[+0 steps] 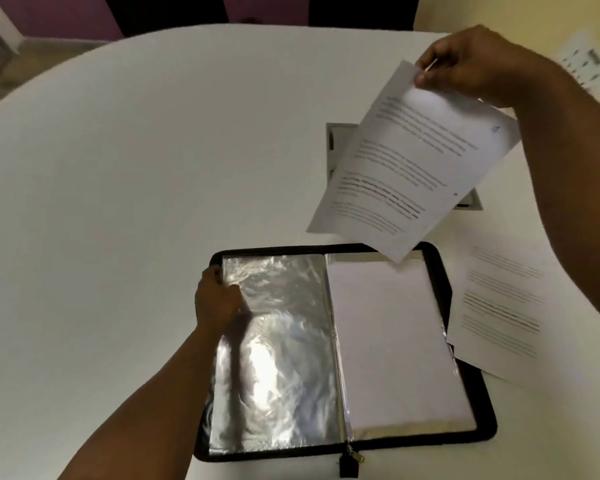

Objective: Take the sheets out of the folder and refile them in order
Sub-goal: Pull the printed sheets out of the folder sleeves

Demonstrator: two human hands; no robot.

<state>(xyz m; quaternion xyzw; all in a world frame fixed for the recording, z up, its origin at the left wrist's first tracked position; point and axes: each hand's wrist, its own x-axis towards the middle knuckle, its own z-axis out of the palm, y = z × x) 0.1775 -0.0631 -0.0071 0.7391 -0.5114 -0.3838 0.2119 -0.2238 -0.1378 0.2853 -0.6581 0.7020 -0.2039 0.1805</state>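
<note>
Your right hand (471, 64) has its grip pinched on the top corner of a printed sheet (409, 164), thumb and fingertips closed on the paper's edge, so the page hangs tilted in the air above the far right corner of the open zip folder (440, 268). Your left hand (215, 299) rests on the upper left of the folder, fingers loosely curled at the edge of the shiny plastic sleeve (274, 341), pressing it flat rather than clamping anything firmly. On the folder's right half lies a blank-faced white sheet (388, 341), seemingly in a sleeve. Just beside the folder on the right, a second printed sheet (496, 313) lies on the white table (118, 168), its near edge overlapping the folder's border. Behind the lifted page a recessed panel (336, 140) is set into the table. This looks like the taking-out stage, so carry the hanging page well clear of the folder and lay it squarely on the sheet already out, text up, to keep the order readable. Keep the left hand pressing so the folder does not slide.
</note>
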